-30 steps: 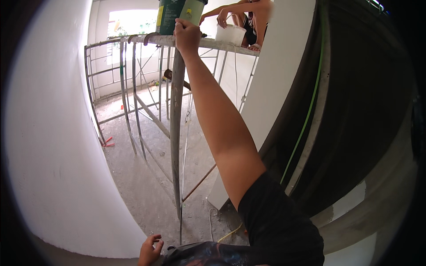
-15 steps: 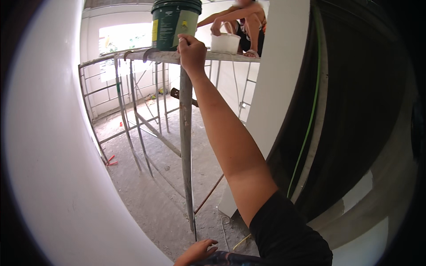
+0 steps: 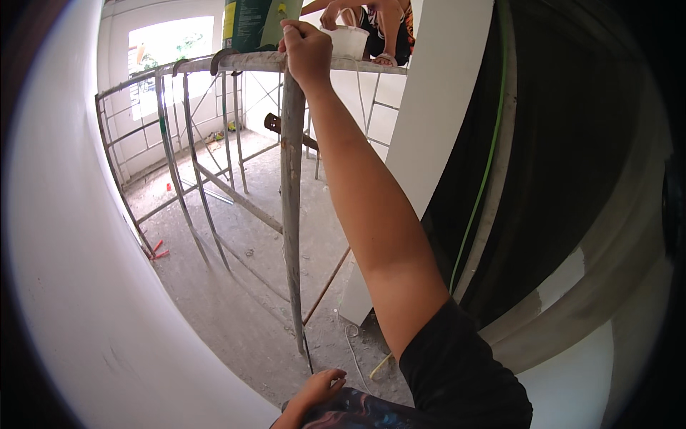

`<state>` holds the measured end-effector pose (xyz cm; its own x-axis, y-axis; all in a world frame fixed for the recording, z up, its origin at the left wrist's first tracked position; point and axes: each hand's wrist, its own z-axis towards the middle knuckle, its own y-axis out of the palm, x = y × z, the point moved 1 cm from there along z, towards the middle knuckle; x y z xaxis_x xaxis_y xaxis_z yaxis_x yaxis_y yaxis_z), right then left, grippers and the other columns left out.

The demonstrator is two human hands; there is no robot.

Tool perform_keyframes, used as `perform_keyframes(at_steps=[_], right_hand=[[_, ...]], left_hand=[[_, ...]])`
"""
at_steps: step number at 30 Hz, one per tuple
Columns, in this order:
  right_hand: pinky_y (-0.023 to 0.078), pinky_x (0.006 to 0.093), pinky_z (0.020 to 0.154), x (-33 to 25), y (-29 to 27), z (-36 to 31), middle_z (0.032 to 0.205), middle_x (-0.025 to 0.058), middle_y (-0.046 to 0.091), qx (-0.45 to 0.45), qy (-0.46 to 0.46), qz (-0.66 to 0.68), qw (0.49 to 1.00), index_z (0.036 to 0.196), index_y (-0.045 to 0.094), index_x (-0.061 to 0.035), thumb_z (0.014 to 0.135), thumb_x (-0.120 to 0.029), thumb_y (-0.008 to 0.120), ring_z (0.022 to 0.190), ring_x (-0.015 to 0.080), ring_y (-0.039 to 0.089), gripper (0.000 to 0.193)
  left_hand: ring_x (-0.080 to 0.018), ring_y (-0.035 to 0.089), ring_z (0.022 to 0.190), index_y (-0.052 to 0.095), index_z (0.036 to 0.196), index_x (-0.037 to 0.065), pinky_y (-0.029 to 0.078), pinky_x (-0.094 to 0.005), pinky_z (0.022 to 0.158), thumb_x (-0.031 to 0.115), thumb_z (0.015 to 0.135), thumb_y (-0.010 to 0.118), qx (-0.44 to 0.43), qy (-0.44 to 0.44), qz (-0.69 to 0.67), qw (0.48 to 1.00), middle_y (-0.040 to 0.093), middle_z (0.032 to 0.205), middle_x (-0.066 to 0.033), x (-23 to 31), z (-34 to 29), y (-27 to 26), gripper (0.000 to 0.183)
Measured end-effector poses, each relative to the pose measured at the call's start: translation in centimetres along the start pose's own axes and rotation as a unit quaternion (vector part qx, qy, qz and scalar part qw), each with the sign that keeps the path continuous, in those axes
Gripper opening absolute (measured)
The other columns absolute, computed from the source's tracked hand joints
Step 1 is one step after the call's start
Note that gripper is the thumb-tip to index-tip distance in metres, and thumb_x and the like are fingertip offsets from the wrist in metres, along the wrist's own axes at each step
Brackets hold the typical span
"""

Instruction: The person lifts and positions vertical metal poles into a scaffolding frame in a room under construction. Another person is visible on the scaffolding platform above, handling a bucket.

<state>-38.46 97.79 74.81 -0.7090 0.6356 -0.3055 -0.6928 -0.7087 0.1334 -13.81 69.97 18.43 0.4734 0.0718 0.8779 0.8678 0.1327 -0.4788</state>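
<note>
My right hand (image 3: 309,56) is raised at arm's length, its fingers curled closed around the top corner of the metal scaffold (image 3: 291,150). Just behind that fist, a dark green bucket (image 3: 251,27) with a yellow and pale green label stands on the scaffold's top; its upper part is cut off by the picture's edge. Low in the picture, my left hand (image 3: 323,387) hangs near my body, fingers loosely stretched and holding nothing.
Another person (image 3: 386,32) squats on the platform, a hand at a white pail (image 3: 349,43). A white wall (image 3: 64,250) curves along the left; a white column (image 3: 411,168) rises at right. Cords (image 3: 351,350) lie on the dusty concrete floor (image 3: 229,322).
The view has tipped downward, so the scaffold, bucket and person sit higher and slightly left. My right hand keeps its hold; my left hand shows slightly higher.
</note>
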Motion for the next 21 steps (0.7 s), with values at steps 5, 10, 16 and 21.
perform_keyframes(at_steps=[5, 10, 16, 21], right_hand=[[0.049, 0.025, 0.059, -0.6, -0.3, 0.1, 0.066, 0.0053, 0.067, -0.019, 0.037, -0.013, 0.999, 0.104, 0.072, 0.0031, 0.093, -0.015, 0.059, 0.059, 0.01, 0.062, 0.025], [0.051, 0.0262, 0.056, -0.6, 0.1, 0.2, 0.063, 0.007, 0.066, -0.005, 0.031, 0.001, 0.999, 0.098, 0.073, 0.0017, 0.092, -0.011, 0.059, 0.054, 0.0117, 0.062, 0.02], [0.051, 0.0278, 0.057, -0.1, 0.0, 0.4, 0.061, 0.0075, 0.065, 0.007, 0.008, -0.01, 1.0, 0.097, 0.074, 0.0021, 0.091, -0.012, 0.059, 0.053, 0.0124, 0.062, 0.021], [0.05, 0.0287, 0.055, -0.3, 0.0, 0.1, 0.059, 0.0076, 0.065, 0.008, -0.02, -0.02, 1.0, 0.095, 0.074, 0.0028, 0.09, -0.011, 0.059, 0.052, 0.0127, 0.062, 0.02]], left_hand=[[-0.0336, 0.066, 0.104, 0.066, 0.118, 0.006, 0.051, -0.0402, 0.091, 0.029, 0.098, 0.055, -0.003, -0.052, -0.05, 0.997, 0.069, 0.112, -0.0177, 0.6, 0.2, -1.3, 0.032], [-0.0339, 0.065, 0.107, 0.065, 0.12, 0.006, 0.051, -0.0403, 0.092, 0.031, 0.097, 0.057, -0.007, -0.116, -0.007, 0.993, 0.068, 0.116, -0.0188, 0.0, 0.5, -2.1, 0.035], [-0.0385, 0.063, 0.112, 0.064, 0.122, 0.005, 0.05, -0.0443, 0.094, 0.045, 0.094, 0.057, -0.215, -0.165, 0.101, 0.957, 0.065, 0.121, -0.0227, -8.2, -1.1, 4.0, 0.05], [-0.039, 0.064, 0.111, 0.066, 0.117, 0.002, 0.05, -0.0458, 0.094, 0.047, 0.092, 0.055, -0.296, -0.197, 0.156, 0.922, 0.067, 0.117, -0.0241, -8.1, -2.2, 5.4, 0.053]])
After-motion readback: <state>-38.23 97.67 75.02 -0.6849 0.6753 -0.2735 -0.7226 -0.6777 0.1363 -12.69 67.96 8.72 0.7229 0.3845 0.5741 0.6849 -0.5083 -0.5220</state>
